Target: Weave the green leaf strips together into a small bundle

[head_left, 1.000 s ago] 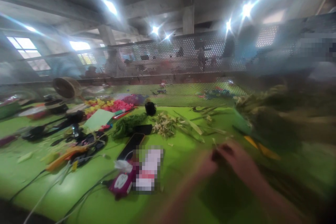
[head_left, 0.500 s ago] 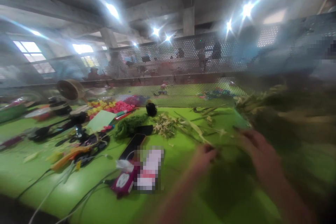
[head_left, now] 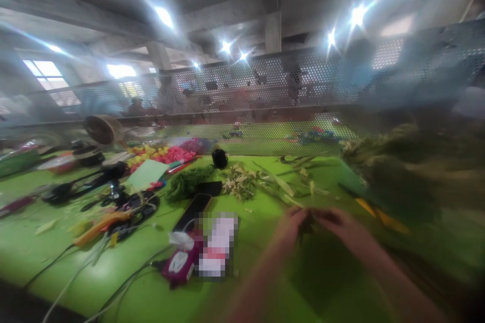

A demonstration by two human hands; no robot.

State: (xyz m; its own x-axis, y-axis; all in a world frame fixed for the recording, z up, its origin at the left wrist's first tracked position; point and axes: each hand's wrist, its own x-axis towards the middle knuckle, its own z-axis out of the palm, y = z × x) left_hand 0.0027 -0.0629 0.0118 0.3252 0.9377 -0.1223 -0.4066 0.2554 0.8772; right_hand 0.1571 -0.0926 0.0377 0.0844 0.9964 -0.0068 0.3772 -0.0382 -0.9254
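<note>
My left hand (head_left: 292,226) and my right hand (head_left: 338,223) meet over the green tabletop (head_left: 265,242), fingertips pinched close together. Between them is a small dark piece, blurred and too shaded to name. Just beyond the fingers lie long pale-green strips (head_left: 282,184), like leaves or stems, and a pile of small cream-and-green pieces (head_left: 239,182). A slim pale piece (head_left: 312,187) rises above the fingertips; whether it is held I cannot tell. Right of my right hand lies a long yellow-orange object (head_left: 382,216), partly in shadow.
A tissue pack (head_left: 180,262), a lit phone (head_left: 217,247) and a dark phone (head_left: 192,212) lie left of my hands. Farther left are an orange-handled tool (head_left: 102,227) with cables, a green bundle (head_left: 187,181) and pink pieces (head_left: 180,154). A leafy bundle (head_left: 397,171) stands right. Behind is a perforated panel (head_left: 246,91).
My right hand has moved left and in to meet my left hand, uncovering the yellow-orange object on the right. My left hand has shifted only slightly.
</note>
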